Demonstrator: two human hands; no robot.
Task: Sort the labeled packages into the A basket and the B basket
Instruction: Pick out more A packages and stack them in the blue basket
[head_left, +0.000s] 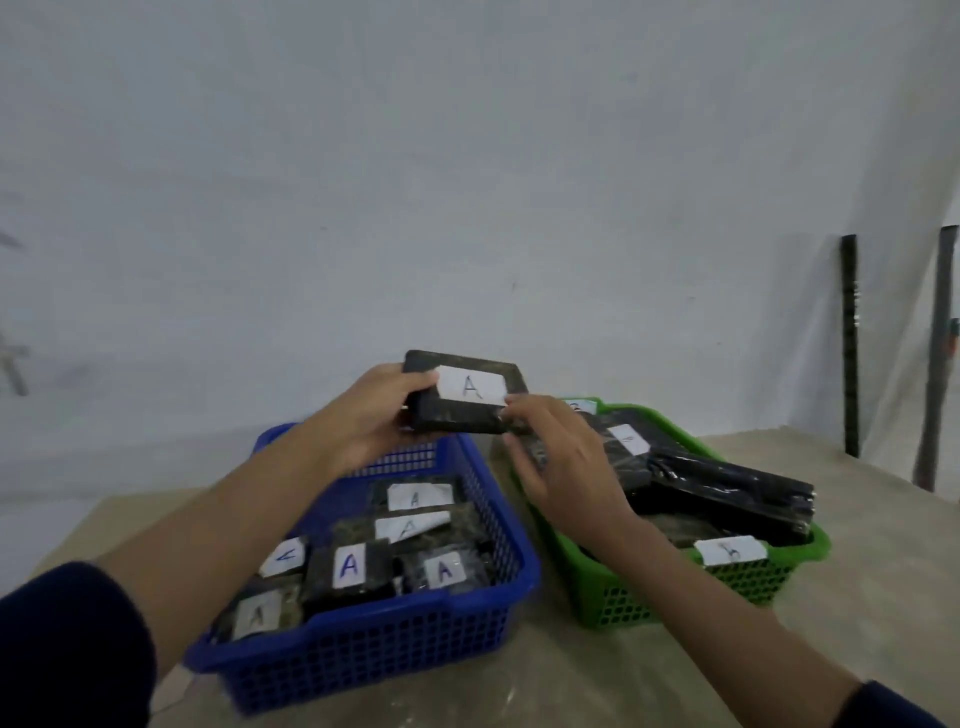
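Note:
A black wrapped package with a white "A" label (470, 388) is held up above the far end of the blue basket (374, 649). My left hand (379, 415) grips its left edge. My right hand (563, 467) touches its lower right corner, fingers spread, and partly covers the green basket (623, 603). The blue basket holds several black packages labelled "A" (349, 566). In the green basket lie black packages, one with a "b" label (731, 552).
Both baskets stand side by side on a pale table (571, 686), blue left, green right. A white wall rises close behind. Two dark poles (849, 343) lean at the far right beyond the table's edge.

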